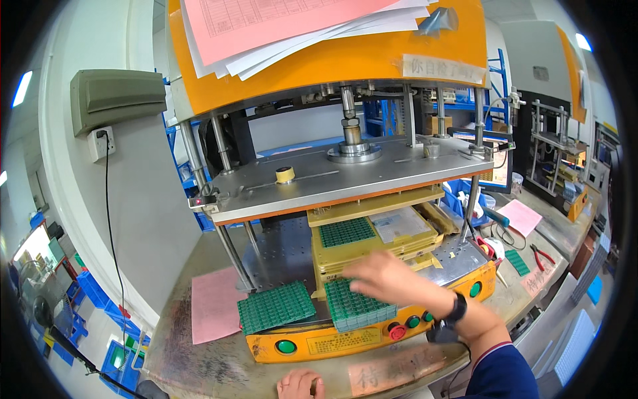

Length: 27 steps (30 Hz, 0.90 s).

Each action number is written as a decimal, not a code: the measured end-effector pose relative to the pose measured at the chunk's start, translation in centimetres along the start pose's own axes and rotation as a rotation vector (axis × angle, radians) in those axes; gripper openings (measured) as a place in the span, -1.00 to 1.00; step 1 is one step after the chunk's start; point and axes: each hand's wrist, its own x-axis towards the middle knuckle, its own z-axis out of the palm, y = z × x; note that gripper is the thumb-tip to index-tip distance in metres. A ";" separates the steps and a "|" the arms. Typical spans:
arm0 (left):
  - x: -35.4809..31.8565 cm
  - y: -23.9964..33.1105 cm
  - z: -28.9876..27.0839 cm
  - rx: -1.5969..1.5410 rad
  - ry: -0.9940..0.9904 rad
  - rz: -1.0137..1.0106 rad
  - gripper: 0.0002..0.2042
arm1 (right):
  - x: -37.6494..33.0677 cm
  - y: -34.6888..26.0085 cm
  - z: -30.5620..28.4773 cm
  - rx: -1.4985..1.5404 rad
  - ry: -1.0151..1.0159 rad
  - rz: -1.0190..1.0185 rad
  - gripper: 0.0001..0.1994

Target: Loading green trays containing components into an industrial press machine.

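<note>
My right hand reaches in from the right, over the far edge of a stack of green circuit board panels. Its fingers stretch leftward, look slightly apart and show nothing held; whether they touch the stack I cannot tell. Low in the view, my left hand rests by the bench's front edge, loosely curved with thumb and fingers apart and no object visible in it. Left of the stack, another green panel lies tilted across the press's front edge. Behind the stack, a yellow fixture holds a green panel under the press plate.
The press plate hangs above the fixture on steel posts, with a tape roll on top. Green buttons and a red knob line the orange front. Red-handled pliers and a small green panel lie right.
</note>
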 end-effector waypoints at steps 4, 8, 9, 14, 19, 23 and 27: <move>0.8 0.0 -0.1 0.100 -0.082 -0.124 -0.69 | -3.7 -6.0 -0.3 -0.167 -0.069 -0.072 -0.64; 1.5 -0.1 -0.6 0.062 -0.149 -0.171 -0.61 | -4.5 -6.3 -0.1 -0.102 -0.045 -0.048 -0.62; 1.6 -0.1 -0.7 0.078 -0.095 -0.167 -0.61 | -4.6 -6.2 0.1 -0.108 -0.033 -0.054 -0.62; 2.0 -0.2 -0.8 0.146 -0.321 -0.294 -0.66 | -5.0 -6.1 0.7 -0.134 -0.010 -0.063 -0.61; 2.1 -0.2 -0.8 0.094 0.005 -0.125 -0.75 | -4.6 -6.3 -0.8 -0.055 -0.018 -0.029 -0.63; 2.7 0.2 -1.3 0.066 -0.014 -0.034 -0.82 | -4.8 -6.9 -4.9 0.873 0.065 -0.422 -0.71; 3.3 1.5 -1.4 0.086 0.038 0.049 -0.82 | -5.7 -10.2 -6.8 1.330 0.315 -0.469 -0.70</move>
